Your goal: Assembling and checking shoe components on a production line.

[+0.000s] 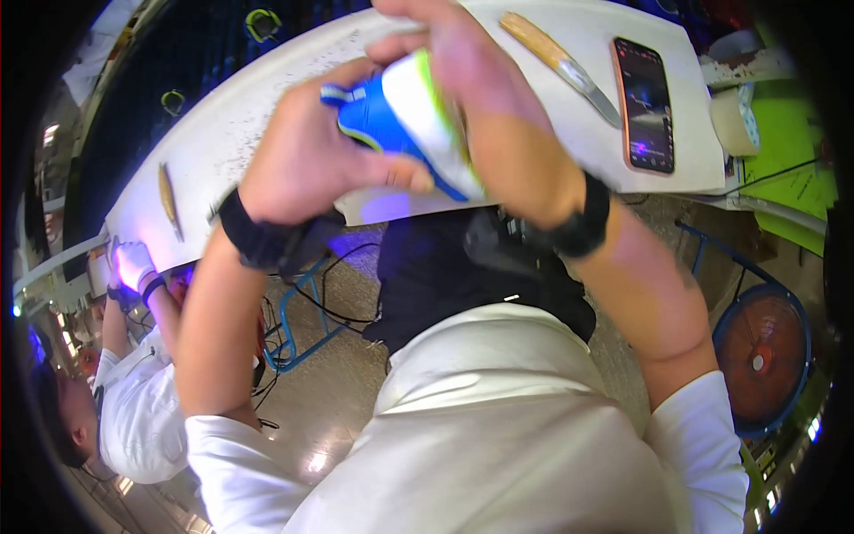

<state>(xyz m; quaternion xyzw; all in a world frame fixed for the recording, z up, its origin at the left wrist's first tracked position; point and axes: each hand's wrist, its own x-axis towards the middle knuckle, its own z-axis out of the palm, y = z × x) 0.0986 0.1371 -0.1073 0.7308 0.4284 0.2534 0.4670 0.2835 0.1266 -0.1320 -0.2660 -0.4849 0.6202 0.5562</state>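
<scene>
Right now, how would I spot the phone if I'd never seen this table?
Find the big white table that runs across the top of the picture. Follow it to its right end, beyond the right hand holding the blue and white thing. The phone lies flat there beside a wooden-handled knife; it is the only dark rectangle with a glowing screen and an orange rim.

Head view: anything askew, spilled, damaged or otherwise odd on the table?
Nothing is clearly damaged. The white table is peppered with small dark specks, mostly on its left half, like debris. A knife lies loose beside a phone. Both hands, left hand and right hand, grip a blue-and-white package.
</scene>
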